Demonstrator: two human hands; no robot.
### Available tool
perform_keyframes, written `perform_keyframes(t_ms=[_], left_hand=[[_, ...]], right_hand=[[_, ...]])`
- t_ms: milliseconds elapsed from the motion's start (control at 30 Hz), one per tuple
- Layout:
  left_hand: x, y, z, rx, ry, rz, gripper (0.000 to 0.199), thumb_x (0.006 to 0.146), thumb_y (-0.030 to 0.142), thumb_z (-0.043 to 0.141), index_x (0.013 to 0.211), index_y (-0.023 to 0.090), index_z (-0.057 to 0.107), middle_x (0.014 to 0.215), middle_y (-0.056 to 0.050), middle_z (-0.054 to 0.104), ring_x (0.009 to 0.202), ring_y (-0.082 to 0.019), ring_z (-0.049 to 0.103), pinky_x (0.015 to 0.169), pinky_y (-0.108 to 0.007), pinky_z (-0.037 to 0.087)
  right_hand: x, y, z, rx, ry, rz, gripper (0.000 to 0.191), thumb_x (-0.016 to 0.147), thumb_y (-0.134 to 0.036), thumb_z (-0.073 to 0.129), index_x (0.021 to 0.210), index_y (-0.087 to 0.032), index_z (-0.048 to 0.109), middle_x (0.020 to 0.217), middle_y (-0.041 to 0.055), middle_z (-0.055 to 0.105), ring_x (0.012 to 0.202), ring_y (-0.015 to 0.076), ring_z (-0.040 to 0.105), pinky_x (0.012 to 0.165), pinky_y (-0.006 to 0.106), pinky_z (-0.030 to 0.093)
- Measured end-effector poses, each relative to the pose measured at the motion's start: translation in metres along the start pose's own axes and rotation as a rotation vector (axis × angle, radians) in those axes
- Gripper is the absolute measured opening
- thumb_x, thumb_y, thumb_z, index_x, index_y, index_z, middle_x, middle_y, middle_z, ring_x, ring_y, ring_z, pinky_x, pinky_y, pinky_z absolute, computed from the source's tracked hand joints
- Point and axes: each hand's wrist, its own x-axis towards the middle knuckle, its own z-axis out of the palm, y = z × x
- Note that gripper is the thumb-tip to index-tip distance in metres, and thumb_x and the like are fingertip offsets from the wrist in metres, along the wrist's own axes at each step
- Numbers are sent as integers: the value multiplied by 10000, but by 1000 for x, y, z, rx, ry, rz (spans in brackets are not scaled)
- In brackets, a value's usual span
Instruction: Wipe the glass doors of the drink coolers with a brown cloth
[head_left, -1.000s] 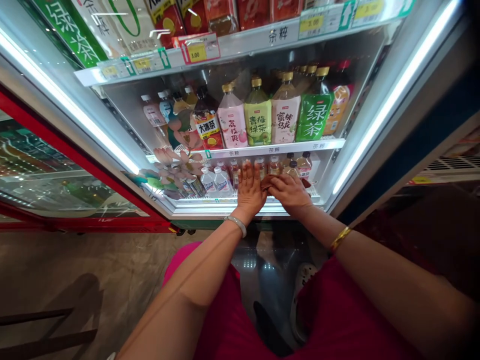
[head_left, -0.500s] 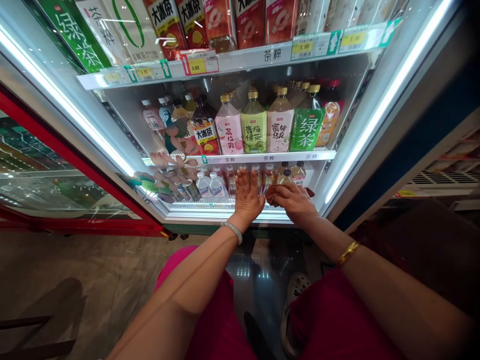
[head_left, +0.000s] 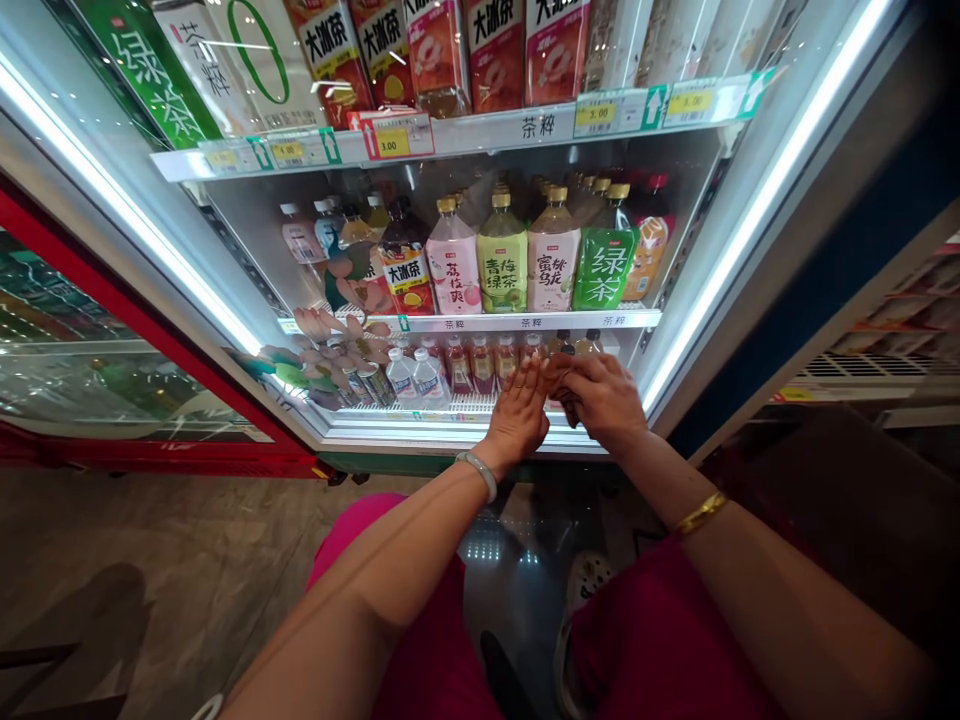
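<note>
My left hand (head_left: 517,418) is held up flat with its fingers stretched, in front of the lowest shelf of a lit drinks cooler. Its fingertips are beside a crumpled brown cloth (head_left: 561,385), and whether they touch it I cannot tell. My right hand (head_left: 613,405) is closed on that cloth. Behind the hands stand small bottles with dark red contents (head_left: 481,365), partly covered by my fingers. Two clear bottles with white caps (head_left: 415,376) are to the left of my left hand. A pink flower decal (head_left: 349,340) overlaps the bottles at the lower left.
Large tea bottles (head_left: 502,255) line the middle shelf above my hands. Cartons and bottles fill the upper shelf (head_left: 480,132). A red-framed cooler (head_left: 247,450) adjoins on the left. Below the hands are my knees and a clog (head_left: 589,580) on the floor.
My left hand has moved right and slightly down, up to the cloth. The right hand has stayed nearly in place, with the cloth now bunched differently. The view has shifted slightly.
</note>
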Motion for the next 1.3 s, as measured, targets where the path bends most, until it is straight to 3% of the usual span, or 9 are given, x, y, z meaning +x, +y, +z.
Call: perform_keyframes(t_ms=[200,433,500,633,700,900,1067,1200,1300], left_hand=[[13,-2,-14,-1,47,8,928,889,188,532,1656,124,14,1724,-157,85,1602,-291,-1,1332,-537,105],[8,1,-8,-20,-3,12,934,928,179,509,1645,132,-86,1721,-162,-8,1606,-301,2,1321,-561,155],[10,1,-8,-23,10,12,926,934,190,510,1647,132,-78,1720,-158,-27,1606,-303,-3,1320,-561,156],[15,0,-11,-19,67,35,913,936,197,513,1652,137,-51,1721,-141,-53,1606,-295,-36,1326,-550,135],[15,1,-13,-14,80,70,905,931,175,499,1652,134,-47,1724,-135,-36,1607,-281,-46,1330,-540,124],[10,3,-11,-11,20,115,836,909,137,478,1652,109,96,1729,-138,67,1611,-258,-39,1334,-510,123],[14,3,-14,-22,18,91,768,928,150,474,1639,111,186,1725,-154,93,1603,-276,-66,1328,-545,113],[17,3,-23,-37,34,56,843,912,143,493,1656,143,97,1728,-124,-26,1607,-285,-59,1328,-546,110],[17,0,-28,-47,50,44,911,897,132,511,1661,174,16,1719,-97,-110,1605,-290,-70,1329,-543,102]], right_hand=[[2,23,-9,-6,161,170,238,802,-139,606,963,-227,757,1189,89,652,1072,272,516,895,421,488],[-4,-10,-6,31,-204,150,241,877,-209,581,996,-271,781,1229,72,686,1140,286,523,919,424,464],[0,-3,-14,37,-131,203,282,868,-181,547,1015,-265,772,1226,79,669,1159,284,522,977,431,458],[7,26,-24,27,243,377,387,813,-163,535,1159,-218,700,1305,134,557,1250,325,476,1101,523,402],[7,34,-20,23,323,419,460,800,-184,548,1251,-200,638,1359,167,489,1293,357,442,1108,581,387],[-13,21,10,-63,128,243,597,855,-420,652,1404,-217,535,1532,185,342,1470,411,249,1182,644,264],[-17,21,18,-155,-13,132,340,901,-405,635,1223,-307,678,1509,94,462,1491,367,245,1172,603,246],[5,39,-9,-172,123,146,219,887,-376,643,1054,-262,726,1344,103,582,1289,314,461,1059,499,383],[17,68,-46,-135,438,307,254,803,-269,675,1041,-184,699,1263,159,571,1165,347,524,983,517,425]])
